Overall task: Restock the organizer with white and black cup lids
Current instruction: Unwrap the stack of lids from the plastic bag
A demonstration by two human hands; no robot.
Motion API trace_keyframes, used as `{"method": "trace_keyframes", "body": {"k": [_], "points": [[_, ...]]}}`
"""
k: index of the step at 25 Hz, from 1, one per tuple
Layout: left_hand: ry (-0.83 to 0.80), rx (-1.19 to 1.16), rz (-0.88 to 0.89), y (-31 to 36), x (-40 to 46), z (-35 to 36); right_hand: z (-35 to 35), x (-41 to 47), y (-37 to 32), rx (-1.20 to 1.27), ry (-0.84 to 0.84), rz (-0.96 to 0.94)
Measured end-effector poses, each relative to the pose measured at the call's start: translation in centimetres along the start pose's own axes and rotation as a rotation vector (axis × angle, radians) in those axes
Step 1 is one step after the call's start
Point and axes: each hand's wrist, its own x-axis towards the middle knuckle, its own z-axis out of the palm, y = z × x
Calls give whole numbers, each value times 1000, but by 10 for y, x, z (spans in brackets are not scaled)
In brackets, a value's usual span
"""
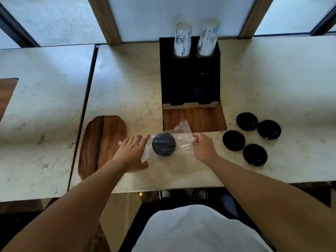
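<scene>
A clear plastic bag (182, 137) lies on the marble counter (127, 84) in front of me. Inside it sits a black cup lid (164, 144). My right hand (204, 147) pinches the bag's right end. My left hand (131, 153) rests on the bag's left end, over a white lid (146, 153) that peeks out beside my palm. Several loose black lids (251, 138) lie on the counter to the right. The black organizer (190, 77) stands behind the bag, with two stacks of paper cups (195, 40) in its back slots.
A wooden tray (102, 144) lies left of my left hand. A wooden recess (194, 118) opens in the counter just in front of the organizer. A dark seam (85, 106) splits the counter on the left. The counter's front edge runs near my body.
</scene>
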Motion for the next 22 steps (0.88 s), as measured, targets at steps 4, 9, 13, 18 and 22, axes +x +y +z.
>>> {"method": "trace_keyframes", "body": {"k": [4,9,13,18,22], "points": [[-52,60,89,8,15,-4,-8,-10,27,-25,-4,40],[-91,91,136,11,26,-3,-8,-11,37,-22,5,56],[-109,114,146,7,27,3,-4,-9,37,-29,-22,81],[-98,91,156,2,28,8,0,-9,35,-47,-18,89],[-118,41,155,-2,30,8,-1,-11,33,-12,-24,121]]}}
